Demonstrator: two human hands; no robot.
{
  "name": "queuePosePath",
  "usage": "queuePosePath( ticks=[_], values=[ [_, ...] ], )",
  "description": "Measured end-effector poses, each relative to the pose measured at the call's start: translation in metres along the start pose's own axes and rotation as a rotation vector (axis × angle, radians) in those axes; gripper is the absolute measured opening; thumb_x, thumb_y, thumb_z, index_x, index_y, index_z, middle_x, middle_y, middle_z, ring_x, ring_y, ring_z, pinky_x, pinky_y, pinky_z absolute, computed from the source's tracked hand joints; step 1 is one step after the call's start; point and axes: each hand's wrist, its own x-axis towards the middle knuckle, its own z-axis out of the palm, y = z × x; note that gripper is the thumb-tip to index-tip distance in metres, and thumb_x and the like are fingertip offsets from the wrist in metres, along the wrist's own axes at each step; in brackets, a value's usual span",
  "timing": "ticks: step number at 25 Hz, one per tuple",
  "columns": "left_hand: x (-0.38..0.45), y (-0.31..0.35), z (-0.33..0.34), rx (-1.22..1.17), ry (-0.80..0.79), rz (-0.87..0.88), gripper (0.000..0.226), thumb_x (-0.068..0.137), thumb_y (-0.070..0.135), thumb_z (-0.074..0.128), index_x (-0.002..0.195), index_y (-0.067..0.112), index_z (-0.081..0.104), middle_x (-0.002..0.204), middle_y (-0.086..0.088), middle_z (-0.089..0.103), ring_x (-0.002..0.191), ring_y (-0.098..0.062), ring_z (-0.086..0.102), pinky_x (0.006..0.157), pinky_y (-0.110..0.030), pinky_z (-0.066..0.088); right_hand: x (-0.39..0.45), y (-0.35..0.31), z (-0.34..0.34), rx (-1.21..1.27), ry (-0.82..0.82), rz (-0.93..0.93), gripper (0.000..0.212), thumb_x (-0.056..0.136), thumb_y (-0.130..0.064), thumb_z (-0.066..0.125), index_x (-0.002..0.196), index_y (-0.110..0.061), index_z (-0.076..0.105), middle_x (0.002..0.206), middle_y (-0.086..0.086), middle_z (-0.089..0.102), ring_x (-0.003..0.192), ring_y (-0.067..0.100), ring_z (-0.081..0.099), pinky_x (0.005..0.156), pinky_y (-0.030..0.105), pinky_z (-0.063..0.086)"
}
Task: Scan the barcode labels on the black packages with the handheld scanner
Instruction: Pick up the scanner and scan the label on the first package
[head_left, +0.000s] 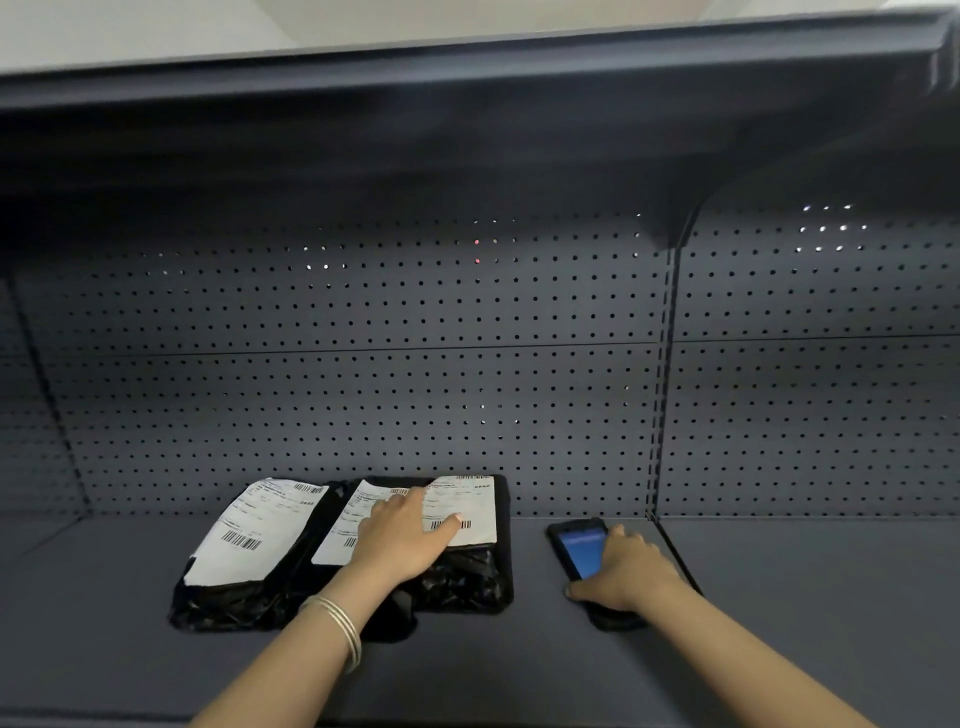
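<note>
Three black packages with white barcode labels lie side by side on the dark shelf (156, 670). The left package (244, 561) is tilted. The middle package (340, 525) is partly under my left hand (402, 540), which lies flat with fingers spread, reaching onto the label of the right package (478, 571). To the right lies the handheld scanner (579, 551), screen up and lit blue. My right hand (626, 574) is closed around its lower half, with the scanner still on the shelf.
A perforated dark back panel (363, 364) rises behind the shelf. A vertical slotted upright (660, 415) divides it from the bay on the right. Another shelf (467, 93) overhangs above. A bracelet is on my left wrist.
</note>
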Motion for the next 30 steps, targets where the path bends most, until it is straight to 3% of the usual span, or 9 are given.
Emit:
queuePosePath(
  ticks=[4, 7, 10, 11, 12, 13, 19, 24, 30],
  values=[
    [0.017, -0.005, -0.007, -0.259, -0.12, -0.134, 0.057, 0.061, 0.059, 0.065, 0.1, 0.018, 0.058, 0.108, 0.002, 0.064, 0.106, -0.021, 0.056, 0.089, -0.036, 0.048, 0.003, -0.009, -0.005, -0.04, -0.067, 0.094, 0.078, 0.063, -0.067, 0.074, 0.12, -0.016, 0.062, 0.13, 0.01, 0.059, 0.117, 0.026, 0.059, 0.073, 0.029, 0.052],
    [0.03, -0.008, -0.005, -0.405, -0.132, -0.184, 0.036, 0.072, 0.049, 0.064, 0.078, 0.015, 0.056, 0.093, -0.002, 0.069, 0.088, -0.02, 0.062, 0.087, -0.036, 0.051, 0.011, -0.011, -0.007, -0.024, -0.115, 0.126, 0.085, 0.056, -0.068, 0.075, 0.123, -0.019, 0.061, 0.131, 0.01, 0.059, 0.117, 0.025, 0.059, 0.08, 0.03, 0.052],
    [0.036, -0.003, -0.005, -0.401, -0.097, -0.192, 0.041, 0.087, 0.038, 0.056, 0.065, 0.004, 0.051, 0.077, -0.013, 0.065, 0.088, -0.032, 0.064, 0.069, -0.031, 0.04, 0.01, -0.012, -0.011, 0.001, -0.15, 0.123, 0.053, 0.055, -0.065, 0.074, 0.074, -0.02, 0.056, 0.104, 0.006, 0.063, 0.091, 0.02, 0.057, 0.071, 0.029, 0.046],
    [0.039, -0.001, -0.006, -0.408, -0.094, -0.185, 0.043, 0.088, 0.035, 0.056, 0.057, 0.007, 0.046, 0.065, 0.007, 0.042, 0.084, -0.031, 0.065, 0.066, -0.029, 0.035, 0.009, -0.013, -0.012, 0.012, -0.151, 0.132, 0.053, 0.053, -0.064, 0.074, 0.064, -0.02, 0.048, 0.098, 0.006, 0.06, 0.088, 0.02, 0.054, 0.07, 0.03, 0.045],
    [0.04, 0.001, -0.008, -0.424, -0.092, -0.178, 0.045, 0.088, 0.03, 0.057, 0.051, 0.012, 0.04, 0.093, -0.023, 0.056, 0.072, -0.027, 0.063, 0.065, -0.028, 0.031, 0.01, -0.014, -0.013, 0.026, -0.156, 0.155, 0.056, 0.049, -0.064, 0.075, 0.061, -0.02, 0.042, 0.097, 0.006, 0.057, 0.089, 0.021, 0.053, 0.07, 0.03, 0.044],
    [0.041, 0.003, -0.008, -0.452, -0.086, -0.165, 0.045, 0.087, 0.027, 0.058, 0.05, 0.015, 0.035, 0.054, -0.01, 0.048, 0.058, -0.021, 0.055, 0.062, -0.027, 0.029, 0.012, -0.014, -0.014, 0.021, -0.165, 0.172, 0.06, 0.041, -0.064, 0.075, 0.06, -0.021, 0.039, 0.099, 0.007, 0.056, 0.092, 0.02, 0.055, 0.07, 0.029, 0.044],
    [0.03, 0.01, -0.002, -0.668, 0.084, 0.064, 0.029, 0.089, 0.024, 0.059, 0.068, 0.021, 0.04, 0.063, 0.006, 0.038, 0.056, -0.01, 0.034, 0.056, -0.025, 0.03, -0.006, -0.011, -0.021, 0.158, -0.101, 0.16, 0.099, 0.051, -0.052, 0.084, 0.134, -0.008, 0.052, 0.13, 0.008, 0.057, 0.116, 0.021, 0.058, 0.08, 0.028, 0.054],
    [0.013, 0.007, -0.005, -0.68, 0.243, 0.23, 0.019, 0.088, 0.024, 0.062, 0.074, 0.026, 0.048, 0.075, 0.009, 0.059, 0.068, -0.004, 0.052, 0.061, -0.019, 0.041, -0.049, -0.012, -0.062, 0.338, 0.045, 0.013, 0.083, 0.061, -0.044, 0.086, 0.123, -0.004, 0.048, 0.098, 0.001, 0.064, 0.076, 0.01, 0.059, 0.051, 0.022, 0.042],
    [-0.004, 0.004, -0.002, -0.801, 0.251, 0.296, 0.023, 0.086, 0.012, 0.065, 0.101, 0.027, 0.055, 0.103, 0.01, 0.065, 0.099, 0.003, 0.059, 0.085, -0.014, 0.047, -0.124, -0.017, -0.12, 0.361, -0.029, -0.193, 0.065, 0.055, -0.055, 0.085, 0.102, -0.017, 0.062, 0.058, -0.015, 0.073, 0.07, 0.005, 0.066, 0.063, 0.021, 0.047]
  ],
)
